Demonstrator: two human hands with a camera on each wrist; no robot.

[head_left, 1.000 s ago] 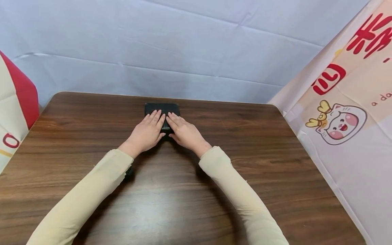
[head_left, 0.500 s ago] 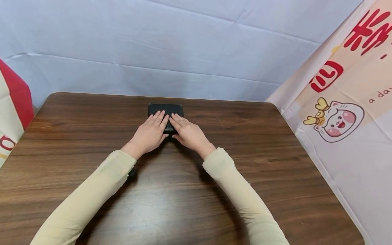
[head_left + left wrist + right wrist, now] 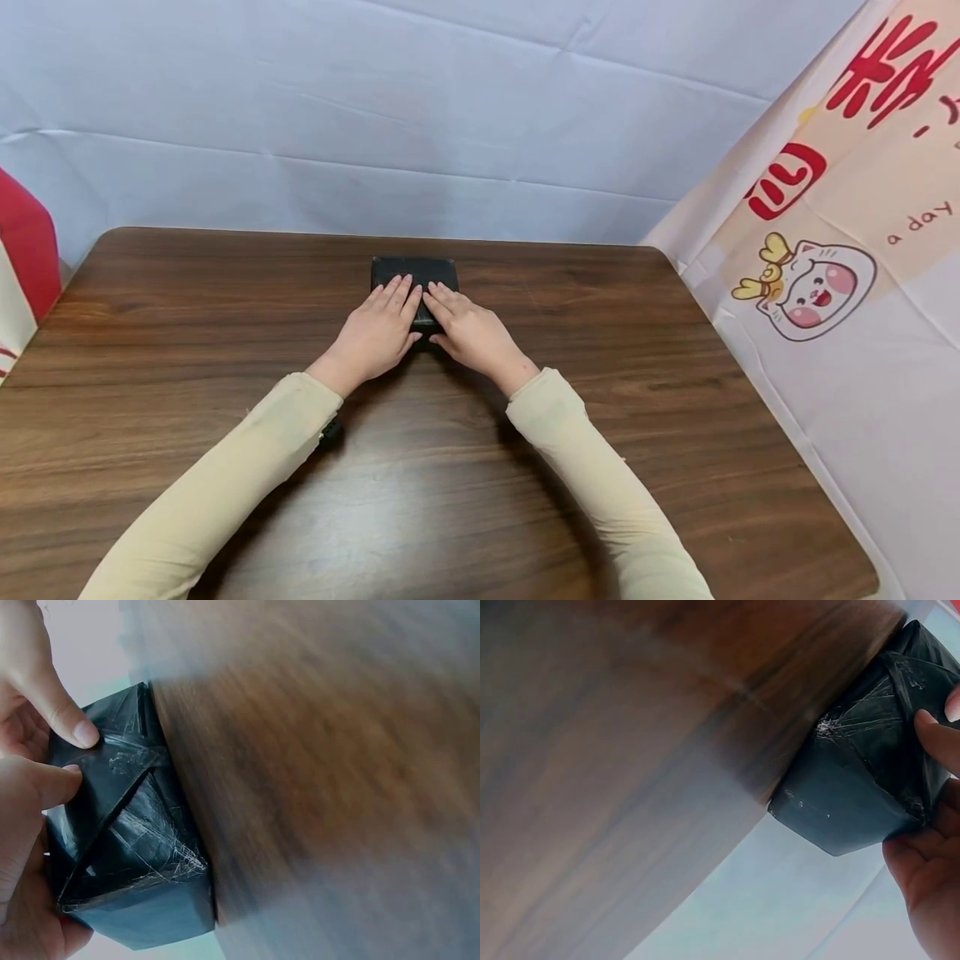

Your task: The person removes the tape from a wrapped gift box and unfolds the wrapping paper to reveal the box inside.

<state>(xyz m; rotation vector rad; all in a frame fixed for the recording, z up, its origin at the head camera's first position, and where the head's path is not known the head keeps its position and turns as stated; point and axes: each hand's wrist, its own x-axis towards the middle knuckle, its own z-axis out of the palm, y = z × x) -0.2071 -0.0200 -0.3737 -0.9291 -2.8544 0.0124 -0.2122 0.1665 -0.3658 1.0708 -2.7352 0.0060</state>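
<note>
A black box-shaped package [image 3: 414, 268], wrapped in shiny creased film or tape, sits near the far edge of the wooden table [image 3: 420, 500]. My left hand [image 3: 372, 337] lies with straight fingers on the package's top, its thumb against the near face. Mirroring it, my right hand [image 3: 480, 337] rests its fingers on the top's right half, thumb also at the near face. Both thumbs show close together on the folded end of the package [image 3: 142, 832] in the left wrist view. In the right wrist view, the package's [image 3: 840, 780] scuffed corner and smooth side are visible.
A pale cloth backdrop [image 3: 300, 108] hangs behind the table's far edge. To the right hangs a printed cloth with a cartoon face [image 3: 821, 292] and red characters. A small black object [image 3: 331, 431] shows beneath the left sleeve.
The package and both hands have slid to the right along the table, staying near the far edge. The head view has also shifted slightly. The hands keep the same placement on the package.
</note>
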